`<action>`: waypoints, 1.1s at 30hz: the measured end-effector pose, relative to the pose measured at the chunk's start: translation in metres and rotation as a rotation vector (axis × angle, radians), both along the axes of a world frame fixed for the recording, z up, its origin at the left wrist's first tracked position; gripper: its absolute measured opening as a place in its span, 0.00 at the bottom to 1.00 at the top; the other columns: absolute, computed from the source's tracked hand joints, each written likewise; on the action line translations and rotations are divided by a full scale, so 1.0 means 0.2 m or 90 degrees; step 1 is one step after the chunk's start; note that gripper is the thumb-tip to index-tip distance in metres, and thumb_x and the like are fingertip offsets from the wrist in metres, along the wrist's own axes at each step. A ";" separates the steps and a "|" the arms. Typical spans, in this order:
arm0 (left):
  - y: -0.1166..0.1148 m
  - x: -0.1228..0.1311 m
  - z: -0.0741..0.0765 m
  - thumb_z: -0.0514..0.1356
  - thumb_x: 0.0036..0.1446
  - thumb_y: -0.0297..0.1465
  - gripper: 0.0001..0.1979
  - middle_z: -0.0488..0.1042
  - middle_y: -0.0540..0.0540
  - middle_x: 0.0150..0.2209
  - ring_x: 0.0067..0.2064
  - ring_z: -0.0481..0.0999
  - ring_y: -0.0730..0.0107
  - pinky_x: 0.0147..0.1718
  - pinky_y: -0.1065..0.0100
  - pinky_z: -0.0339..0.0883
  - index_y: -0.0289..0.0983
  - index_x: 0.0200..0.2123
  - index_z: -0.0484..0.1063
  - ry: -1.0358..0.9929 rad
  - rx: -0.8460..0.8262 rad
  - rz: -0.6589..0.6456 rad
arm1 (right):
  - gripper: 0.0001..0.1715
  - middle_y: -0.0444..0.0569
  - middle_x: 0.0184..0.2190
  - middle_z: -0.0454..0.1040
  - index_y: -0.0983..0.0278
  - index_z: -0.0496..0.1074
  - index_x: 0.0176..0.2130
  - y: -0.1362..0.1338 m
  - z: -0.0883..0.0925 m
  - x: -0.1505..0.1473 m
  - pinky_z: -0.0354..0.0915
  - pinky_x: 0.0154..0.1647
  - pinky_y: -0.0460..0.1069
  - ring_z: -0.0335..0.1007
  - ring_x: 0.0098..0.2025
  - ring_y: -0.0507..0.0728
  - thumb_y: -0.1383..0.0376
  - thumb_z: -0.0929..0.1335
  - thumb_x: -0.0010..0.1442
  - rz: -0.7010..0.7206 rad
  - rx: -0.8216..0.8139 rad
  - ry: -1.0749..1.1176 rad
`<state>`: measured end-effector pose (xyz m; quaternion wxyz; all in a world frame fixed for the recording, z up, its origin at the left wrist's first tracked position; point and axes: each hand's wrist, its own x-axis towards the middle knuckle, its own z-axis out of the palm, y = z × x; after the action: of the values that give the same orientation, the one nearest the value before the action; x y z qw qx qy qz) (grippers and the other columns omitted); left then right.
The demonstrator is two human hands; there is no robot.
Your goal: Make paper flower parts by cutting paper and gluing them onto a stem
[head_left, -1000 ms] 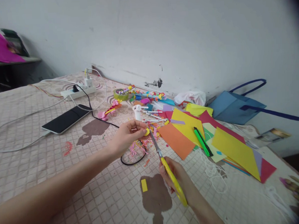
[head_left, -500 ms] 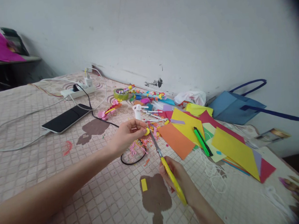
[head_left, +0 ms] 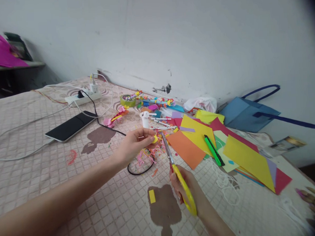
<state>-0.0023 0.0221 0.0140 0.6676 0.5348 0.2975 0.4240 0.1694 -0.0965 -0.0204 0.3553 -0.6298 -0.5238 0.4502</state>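
Note:
Between the thumb and fingertips of my left hand (head_left: 136,144) is pinched a small yellow piece of paper (head_left: 155,139). My right hand (head_left: 186,185) grips a pair of scissors (head_left: 184,187) with yellow and red handles. Their metal blades point up and left, with the tips just right of the yellow piece and apart from it. Pink and orange paper scraps (head_left: 146,156) lie on the patterned cloth below the pinched piece. A small yellow paper rectangle (head_left: 152,196) rests on a brown patch of the cloth, nearer to me.
Coloured paper sheets (head_left: 245,162) lie at the right with a green cutter (head_left: 213,150) and white string (head_left: 227,184). A white glue gun (head_left: 145,119) stands beyond my left hand. Leftward are a phone (head_left: 71,126) and a power strip (head_left: 83,98). A blue bag (head_left: 249,113) leans against the wall.
The scissors have drawn back to the right from the yellow paper, and their handles have spread wider. My left hand keeps its pinch in nearly the same place.

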 end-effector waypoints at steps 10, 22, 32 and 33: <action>-0.01 0.01 -0.02 0.65 0.48 0.32 0.08 0.70 0.51 0.27 0.27 0.68 0.80 0.28 0.75 0.63 0.34 0.31 0.72 0.003 -0.070 -0.020 | 0.29 0.34 0.15 0.52 0.61 0.56 0.26 0.00 -0.02 -0.01 0.52 0.09 0.41 0.47 0.12 0.45 0.38 0.61 0.52 0.000 0.010 0.018; -0.03 0.02 0.00 0.66 0.47 0.34 0.12 0.74 0.49 0.26 0.28 0.75 0.74 0.31 0.71 0.69 0.33 0.29 0.66 -0.032 -0.109 -0.023 | 0.23 0.37 0.18 0.55 0.62 0.59 0.29 -0.01 -0.01 -0.02 0.52 0.16 0.43 0.52 0.17 0.47 0.45 0.61 0.57 0.035 0.071 -0.091; -0.03 0.02 -0.01 0.65 0.48 0.31 0.11 0.75 0.47 0.26 0.28 0.75 0.74 0.33 0.70 0.70 0.33 0.28 0.65 -0.046 -0.117 -0.025 | 0.21 0.38 0.19 0.55 0.62 0.58 0.28 -0.01 -0.01 -0.01 0.51 0.16 0.43 0.51 0.17 0.47 0.48 0.60 0.58 0.050 0.078 -0.127; -0.03 0.02 -0.01 0.65 0.49 0.31 0.11 0.75 0.47 0.26 0.28 0.75 0.74 0.33 0.70 0.71 0.33 0.28 0.65 -0.047 -0.116 -0.027 | 0.21 0.38 0.19 0.55 0.62 0.57 0.28 0.00 -0.01 -0.01 0.51 0.15 0.43 0.51 0.17 0.47 0.48 0.60 0.58 0.044 0.079 -0.130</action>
<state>0.0009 0.0170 0.0117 0.7331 0.4619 0.2985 0.4002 0.1674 -0.0973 -0.0219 0.3227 -0.6308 -0.6053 0.3628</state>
